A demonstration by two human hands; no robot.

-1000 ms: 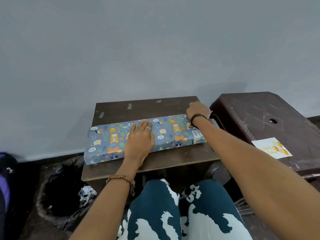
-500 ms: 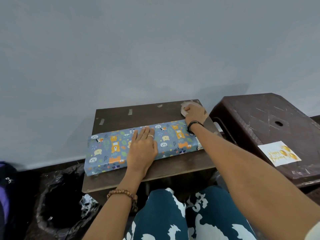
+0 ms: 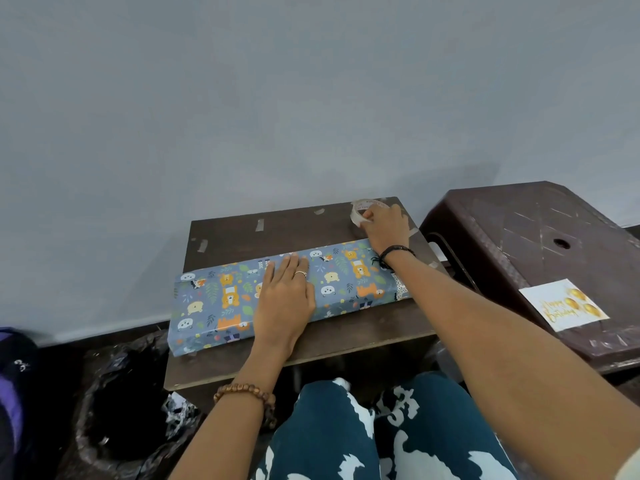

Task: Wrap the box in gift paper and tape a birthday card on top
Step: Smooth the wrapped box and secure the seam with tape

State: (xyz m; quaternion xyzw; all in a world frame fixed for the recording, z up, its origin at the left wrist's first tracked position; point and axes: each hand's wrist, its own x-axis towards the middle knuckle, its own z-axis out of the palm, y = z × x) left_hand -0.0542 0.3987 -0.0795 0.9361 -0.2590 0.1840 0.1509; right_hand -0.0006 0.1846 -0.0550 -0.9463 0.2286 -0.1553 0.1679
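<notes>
A long flat box (image 3: 221,299) wrapped in blue gift paper with animal prints lies across a small dark wooden table (image 3: 346,344). My left hand (image 3: 285,297) presses flat on the middle of the box with straight fingers. My right hand (image 3: 384,228) reaches past the box's right end to the table's far right corner and grips a roll of clear tape (image 3: 363,211). A white birthday card (image 3: 562,304) with gold balloons lies on the brown plastic stool (image 3: 540,244) to the right.
Short strips of tape (image 3: 259,225) stick to the table's far part. A bin lined with a black bag (image 3: 117,407) stands on the floor at the lower left, a purple bag (image 3: 14,386) beside it. A grey wall rises behind the table.
My right hand moved from the box's far right corner back to the table corner and took hold of the tape roll. The left hand stayed flat on the box.
</notes>
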